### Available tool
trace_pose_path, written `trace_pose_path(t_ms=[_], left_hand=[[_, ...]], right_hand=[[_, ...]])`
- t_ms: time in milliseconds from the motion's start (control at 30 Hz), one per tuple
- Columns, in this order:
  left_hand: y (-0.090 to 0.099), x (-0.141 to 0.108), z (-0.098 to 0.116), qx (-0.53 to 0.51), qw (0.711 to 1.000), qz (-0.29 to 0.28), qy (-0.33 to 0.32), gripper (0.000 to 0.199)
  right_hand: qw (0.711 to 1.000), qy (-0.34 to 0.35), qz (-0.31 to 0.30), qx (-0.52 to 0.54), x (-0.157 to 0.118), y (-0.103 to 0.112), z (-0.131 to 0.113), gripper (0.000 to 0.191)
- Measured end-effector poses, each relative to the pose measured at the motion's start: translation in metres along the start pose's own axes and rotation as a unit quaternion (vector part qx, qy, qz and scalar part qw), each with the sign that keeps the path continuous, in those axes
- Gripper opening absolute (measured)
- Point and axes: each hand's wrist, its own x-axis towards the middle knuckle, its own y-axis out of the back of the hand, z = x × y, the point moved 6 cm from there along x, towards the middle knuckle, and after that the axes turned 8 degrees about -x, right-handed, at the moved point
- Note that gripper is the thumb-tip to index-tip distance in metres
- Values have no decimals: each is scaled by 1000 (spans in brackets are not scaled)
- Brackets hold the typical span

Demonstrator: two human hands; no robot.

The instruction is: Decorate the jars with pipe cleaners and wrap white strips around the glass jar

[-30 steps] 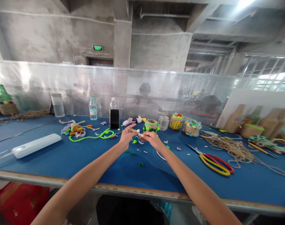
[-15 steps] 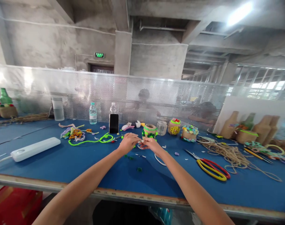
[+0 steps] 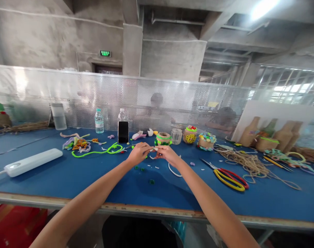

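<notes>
Above the middle of the blue table, my left hand (image 3: 139,153) and my right hand (image 3: 168,153) meet at the fingertips, both closed in a pinch. Between them shows a small bit of white pipe cleaner (image 3: 173,170), whose longer end curves down beside my right wrist. My fingers partly hide how it is bent. Just behind them stands a twine-wrapped jar (image 3: 163,135) with green trim. Small green tufts (image 3: 152,181) and white scraps lie on the table below my hands.
Scissors (image 3: 228,177) with red and yellow handles lie to the right, near a twine heap (image 3: 247,160). A phone (image 3: 123,132) leans on a bottle; decorated jars (image 3: 190,135) stand at the back. To the left are a white power bank-like device (image 3: 34,162) and a bright green pipe cleaner (image 3: 91,155).
The view has tipped slightly down and shifted a little right. My fingertips have come closer together on the white pipe cleaner, with both hands still pinched.
</notes>
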Motion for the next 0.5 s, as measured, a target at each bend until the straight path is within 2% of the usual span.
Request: trace_pose_path(t_ms=[267, 500], left_hand=[[-1, -1, -2, 20, 1000, 2, 10, 27], [-5, -3, -3, 46, 999, -7, -1, 21]], right_hand=[[998, -23, 2, 63, 0, 1, 2, 6], [996, -29, -5, 80, 0, 0, 5, 5]])
